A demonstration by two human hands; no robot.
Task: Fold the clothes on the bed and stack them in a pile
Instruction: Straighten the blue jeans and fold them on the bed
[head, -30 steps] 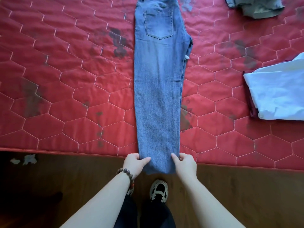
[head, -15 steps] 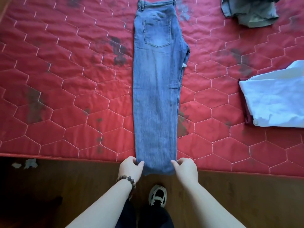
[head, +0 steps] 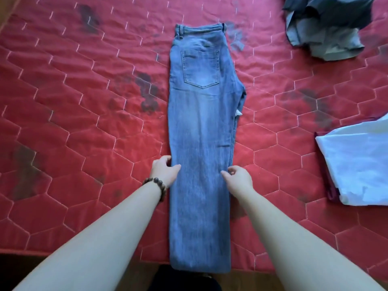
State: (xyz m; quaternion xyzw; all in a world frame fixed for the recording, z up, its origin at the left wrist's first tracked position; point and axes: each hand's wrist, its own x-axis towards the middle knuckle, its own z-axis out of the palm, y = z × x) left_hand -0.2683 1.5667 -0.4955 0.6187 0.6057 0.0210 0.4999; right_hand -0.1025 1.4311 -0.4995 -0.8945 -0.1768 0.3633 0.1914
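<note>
Your left hand [head: 164,172] sits at the left edge of the jeans [head: 201,143], about midway up the legs. Its thumb lies on the denim and its fingers curl at the edge; it appears to pinch the fabric, though the contact under the fingers is hidden. A bead bracelet [head: 156,186] circles that wrist. Your right hand [head: 238,177] sits at the opposite edge, level with the left. Its thumb points inward onto the denim and its fingers are bent over the seam, again seemingly in a pinch.

Between your hands, the jeans lie flat on the red quilt [head: 84,122], folded lengthwise with one leg over the other. The waistband is at the far end beyond your hands, with a back pocket facing up. The hems are at the near end, behind your wrists, hanging just over the bed's edge.

To the right of your right hand, well apart, lies a folded pale blue garment [head: 357,164] on top of something dark red. Far beyond it, at the right corner, lies a crumpled grey garment [head: 325,28].
</note>
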